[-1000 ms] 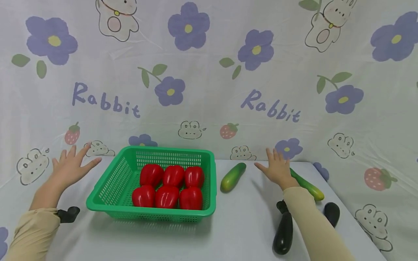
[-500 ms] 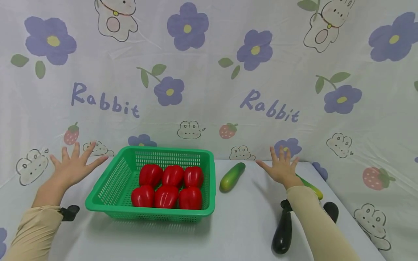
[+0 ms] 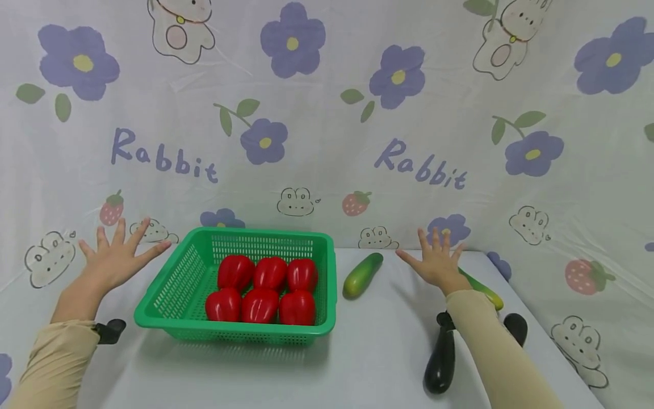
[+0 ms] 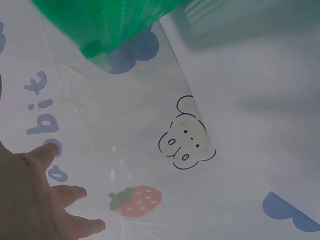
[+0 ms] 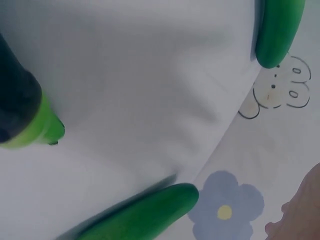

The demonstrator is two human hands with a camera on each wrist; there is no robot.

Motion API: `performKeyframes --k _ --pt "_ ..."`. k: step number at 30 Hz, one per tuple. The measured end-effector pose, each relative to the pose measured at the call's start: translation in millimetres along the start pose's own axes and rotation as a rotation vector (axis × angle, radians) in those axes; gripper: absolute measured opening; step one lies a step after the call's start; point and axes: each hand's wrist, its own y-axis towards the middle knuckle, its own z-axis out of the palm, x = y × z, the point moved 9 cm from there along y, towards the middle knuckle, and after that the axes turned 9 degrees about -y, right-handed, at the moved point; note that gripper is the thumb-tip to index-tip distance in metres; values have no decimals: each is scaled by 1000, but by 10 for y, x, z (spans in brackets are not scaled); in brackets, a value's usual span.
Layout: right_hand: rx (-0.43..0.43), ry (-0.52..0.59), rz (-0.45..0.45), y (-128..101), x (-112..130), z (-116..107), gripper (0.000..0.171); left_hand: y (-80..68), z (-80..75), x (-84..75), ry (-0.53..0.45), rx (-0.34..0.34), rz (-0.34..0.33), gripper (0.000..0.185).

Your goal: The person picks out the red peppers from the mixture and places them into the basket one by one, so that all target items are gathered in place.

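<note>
In the head view my left hand (image 3: 112,262) hovers left of a green basket (image 3: 235,329), fingers spread and holding nothing. Its fingers also show at the lower left of the left wrist view. Several red bell peppers (image 3: 260,305) sit inside the basket, in two rows. My right hand (image 3: 436,267) is raised on the other side with spread fingers, touching nothing. A short cucumber (image 3: 363,276) lies between the basket and that hand. A longer green cucumber (image 3: 485,292) is partly hidden behind the right wrist. An eggplant (image 3: 440,363) lies beside the right forearm.
Past the right forearm, partly covered by it, is a second dark, rounded vegetable (image 3: 517,326). Everything stands on a white table (image 3: 378,358). A patterned cloth (image 3: 317,125) hangs behind the table's far edge. A small black device (image 3: 109,332) is worn on the left wrist.
My left hand shifted slightly right, then stayed nearly still. The right hand's fingers spread wider as it turned a little. The basket and vegetables have kept their places; the head view shifted slightly.
</note>
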Motion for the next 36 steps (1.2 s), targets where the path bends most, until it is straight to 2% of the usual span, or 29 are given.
performKeyframes --k 8,15,18,20,22,23,25,26,28,29,30,31,32,33,34,35,36 --pt "-10 6 -48 -106 289 -32 92 35 -49 -46 0 -70 36 85" --pt "-31 14 -72 -158 429 6 90 70 -24 -41 -6 -65 44 85" --pt "-55 39 36 -546 6 -39 89 436 233 -486 -16 -23 157 86" --pt "-91 100 107 -850 -203 -101 87 612 380 -848 -27 -6 244 86" --pt "-143 201 157 -1199 -319 -211 84 695 499 -1286 -36 -7 349 85" --pt "-167 271 177 -1394 -347 -278 82 683 554 -1540 -47 -13 408 85" --pt "-212 418 217 -1819 -358 -424 78 531 653 -2089 -74 -31 542 84" --pt "-230 497 238 -2047 -334 -484 76 382 692 -2378 -91 -44 618 85" --pt "-224 709 300 -2499 -226 -539 70 -46 752 -2931 -172 -52 795 87" --pt "-204 844 313 -2702 -128 -529 66 -302 770 -3174 -243 -33 893 88" --pt "-180 998 319 -2873 -4 -497 64 -565 809 -3388 -316 34 983 88" --pt "-144 1160 324 -3014 137 -432 62 -827 863 -3566 -413 146 1068 86" --pt "-94 1349 327 -3121 303 -349 63 -1073 952 -3716 -514 329 1127 82" --pt "-22 1543 331 -3200 478 -245 64 -1299 1070 -3835 -631 547 1159 77" --pt "50 1702 336 -3254 648 -132 65 -1505 1229 -3920 -763 823 1146 71" --pt "138 1836 348 -3294 813 -13 65 -1692 1409 -3969 -885 1109 1079 65" --pt "229 1928 347 -3274 988 108 65 -1833 1597 -3944 -977 1355 958 60"
